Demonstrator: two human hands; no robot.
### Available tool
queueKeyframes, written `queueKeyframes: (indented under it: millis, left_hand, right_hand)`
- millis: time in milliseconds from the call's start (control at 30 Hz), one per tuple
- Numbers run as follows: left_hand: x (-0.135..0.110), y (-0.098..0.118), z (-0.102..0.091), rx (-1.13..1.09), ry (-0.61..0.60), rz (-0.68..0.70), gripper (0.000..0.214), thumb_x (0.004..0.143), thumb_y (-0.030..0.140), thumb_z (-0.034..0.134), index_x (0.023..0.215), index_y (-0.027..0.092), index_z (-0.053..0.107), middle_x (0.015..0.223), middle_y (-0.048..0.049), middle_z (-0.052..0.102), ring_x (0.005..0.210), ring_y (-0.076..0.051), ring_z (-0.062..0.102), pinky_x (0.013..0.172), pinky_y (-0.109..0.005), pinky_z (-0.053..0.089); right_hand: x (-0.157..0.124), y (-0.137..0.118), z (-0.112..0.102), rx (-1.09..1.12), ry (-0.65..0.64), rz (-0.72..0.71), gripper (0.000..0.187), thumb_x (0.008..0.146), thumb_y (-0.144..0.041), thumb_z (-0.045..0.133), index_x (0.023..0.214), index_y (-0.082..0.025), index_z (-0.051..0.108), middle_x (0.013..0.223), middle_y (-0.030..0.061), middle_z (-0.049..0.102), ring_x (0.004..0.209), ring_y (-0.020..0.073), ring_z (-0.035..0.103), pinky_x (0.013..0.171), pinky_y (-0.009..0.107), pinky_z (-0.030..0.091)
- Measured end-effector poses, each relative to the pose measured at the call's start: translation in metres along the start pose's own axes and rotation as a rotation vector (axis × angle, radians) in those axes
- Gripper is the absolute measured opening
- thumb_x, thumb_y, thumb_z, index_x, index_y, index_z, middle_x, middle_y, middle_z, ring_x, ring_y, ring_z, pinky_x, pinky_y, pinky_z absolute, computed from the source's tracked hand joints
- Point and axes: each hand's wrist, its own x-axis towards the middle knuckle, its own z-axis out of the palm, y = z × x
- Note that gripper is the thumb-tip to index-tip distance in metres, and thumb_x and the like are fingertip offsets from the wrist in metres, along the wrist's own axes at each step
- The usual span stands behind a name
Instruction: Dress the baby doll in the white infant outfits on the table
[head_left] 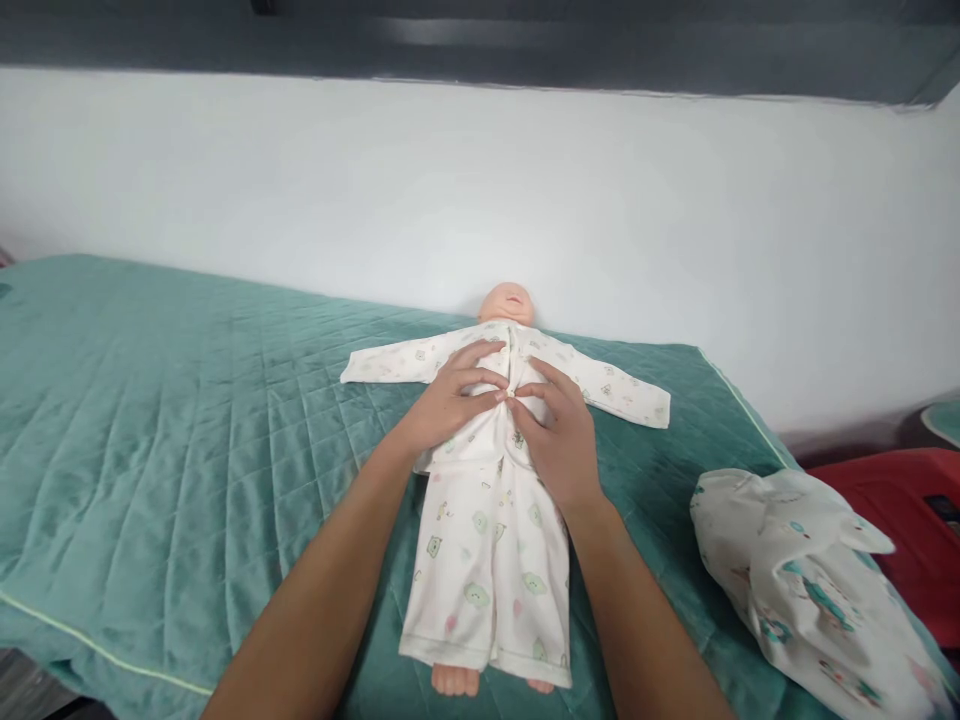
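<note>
A baby doll (507, 302) lies on its back, its head by the wall and its toes showing below the trouser hems. It wears a white printed baby jacket (622, 392) with sleeves spread out, and matching trousers (480, 590). My left hand (456, 398) rests on the chest, thumb and index finger pinching the jacket's front edge near a small fastener. Opposite it, my right hand (561, 435) pinches the other front edge, fingers bent. The fingertips of both hands nearly meet at the middle of the jacket. Whether that fastener is closed is hidden by my fingers.
A green quilted cover (225, 420) lies under the doll, with a pale wall (480, 190) behind. At the right edge lies a crumpled white printed cloth (810, 590). A red object (900, 510) stands beyond it. A dark ledge (480, 40) runs overhead.
</note>
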Motion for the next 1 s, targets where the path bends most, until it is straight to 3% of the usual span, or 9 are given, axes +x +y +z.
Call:
queueKeyframes:
  millis: [467, 867, 1000]
  left_hand:
    - [-0.0005, 0.0078, 0.0027, -0.012, 0.045, -0.045, 0.008, 0.084, 0.031, 0.067, 0.08, 0.024, 0.069, 0.153, 0.002, 0.047, 0.148, -0.025, 0.032, 0.123, -0.05, 0.024]
    - [-0.0001, 0.0091, 0.0011, 0.01, 0.016, -0.049, 0.006, 0.079, 0.02, 0.063, 0.077, 0.023, 0.069, 0.153, 0.0023, 0.046, 0.148, -0.026, 0.031, 0.121, -0.049, 0.03]
    - [-0.0002, 0.0066, 0.001, 0.026, 0.027, -0.025, 0.008, 0.079, 0.019, 0.063, 0.077, 0.024, 0.07, 0.152, 0.0029, 0.047, 0.148, -0.024, 0.032, 0.124, -0.048, 0.025]
  right_hand:
    - [0.0036, -0.0019, -0.0033, 0.157, -0.045, 0.159, 0.005, 0.083, -0.031, 0.069, 0.081, -0.028, 0.072, 0.138, 0.0001, 0.061, 0.134, 0.0269, 0.049, 0.116, 0.053, 0.031]
    - [0.0053, -0.0024, -0.0023, 0.182, -0.039, 0.172, 0.008, 0.082, -0.033, 0.069, 0.078, -0.027, 0.071, 0.136, 0.0015, 0.062, 0.132, 0.0284, 0.05, 0.114, 0.052, 0.032]
    - [0.0072, -0.0024, -0.001, 0.165, -0.033, 0.142, 0.009, 0.083, -0.032, 0.068, 0.076, -0.026, 0.071, 0.133, 0.0027, 0.063, 0.129, 0.0275, 0.053, 0.113, 0.051, 0.034]
